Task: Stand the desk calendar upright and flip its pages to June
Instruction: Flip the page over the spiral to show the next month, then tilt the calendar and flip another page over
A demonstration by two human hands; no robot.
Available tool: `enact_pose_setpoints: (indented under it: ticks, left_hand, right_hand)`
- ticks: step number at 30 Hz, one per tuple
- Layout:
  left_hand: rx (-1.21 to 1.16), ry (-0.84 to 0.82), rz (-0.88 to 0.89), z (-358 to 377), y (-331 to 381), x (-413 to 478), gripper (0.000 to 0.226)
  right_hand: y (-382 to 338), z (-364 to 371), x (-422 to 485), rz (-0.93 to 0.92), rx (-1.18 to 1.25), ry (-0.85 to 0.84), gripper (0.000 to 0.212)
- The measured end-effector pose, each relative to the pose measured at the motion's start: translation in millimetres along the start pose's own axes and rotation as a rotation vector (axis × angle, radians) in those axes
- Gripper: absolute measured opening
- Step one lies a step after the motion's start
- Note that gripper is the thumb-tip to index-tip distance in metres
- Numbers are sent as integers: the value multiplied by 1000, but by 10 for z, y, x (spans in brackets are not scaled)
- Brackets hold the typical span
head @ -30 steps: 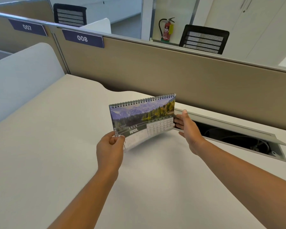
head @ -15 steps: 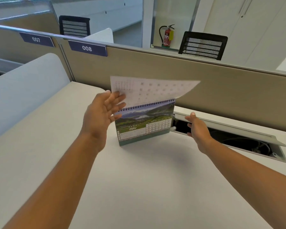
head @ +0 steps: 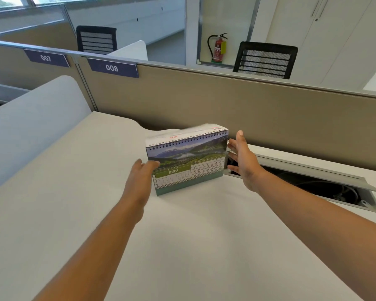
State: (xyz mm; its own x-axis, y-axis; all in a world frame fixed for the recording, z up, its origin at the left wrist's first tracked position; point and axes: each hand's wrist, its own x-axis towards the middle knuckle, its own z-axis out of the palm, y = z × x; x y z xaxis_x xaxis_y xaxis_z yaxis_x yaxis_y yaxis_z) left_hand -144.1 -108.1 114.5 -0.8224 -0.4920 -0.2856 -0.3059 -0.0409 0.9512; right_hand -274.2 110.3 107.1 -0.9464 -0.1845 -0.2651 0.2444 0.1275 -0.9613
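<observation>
While the desk calendar (head: 186,164) stands showing MAY, the left hand (head: 140,181) seemingly touches its edge; the right hand (head: 243,161) hovers spread, empty.

A big white desk (head: 204,246) sits against a tan wall panel (head: 226,109) with blue signs that say 007 (head: 46,58) and 008 (head: 112,67). Two black chairs (head: 266,59) stand behind it. A red fire extinguisher (head: 218,48) hangs near white cupboards (head: 334,29). Daylight comes through windows (head: 20,0) up on the left.
</observation>
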Motion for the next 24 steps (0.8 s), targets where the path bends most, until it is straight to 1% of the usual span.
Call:
enact_pose_setpoints:
  ticks: [2,5,6,10,12,13,15,17,18,21,23,24]
  left_hand:
    - [-30,-43,-25,63,-88,-63,66]
    - [-59,-95,5,129,-147,-161,41]
    - [-66,-101,21,143,-161,-181,37]
    - [-94,-98,66,164,-240,-225,31]
    - [-117,-63,62,175,-279,-251,24]
    - [-126,-23,53,181,-295,-264,25]
    - [-124,71,49,171,-295,-279,36]
    - [-124,105,36,139,-248,-274,26]
    - [-136,82,17,125,-208,-273,26]
    - [-205,-54,3,91,-89,-258,45]
    - [-248,-129,14,59,8,-238,60]
    - [-286,-158,15,43,65,-228,66]
  right_hand:
    - [-1,-13,17,-3,-21,-1,52]
    - [9,4,44,-7,-38,-11,51]
    - [4,14,50,-10,-36,-9,49]
    - [4,22,50,-33,-31,-6,48]
    - [10,15,51,-46,-23,-5,49]
    - [11,9,50,-50,-19,-4,49]
    - [-5,-19,58,-54,-16,-8,51]
    - [-38,-63,74,-39,-5,-24,55]
    - [-60,-93,81,-27,-4,-37,61]
    - [-142,-206,104,38,-10,-77,85]
    - [-185,-284,142,65,27,-128,94]
    - [-199,-317,160,70,71,-149,94]
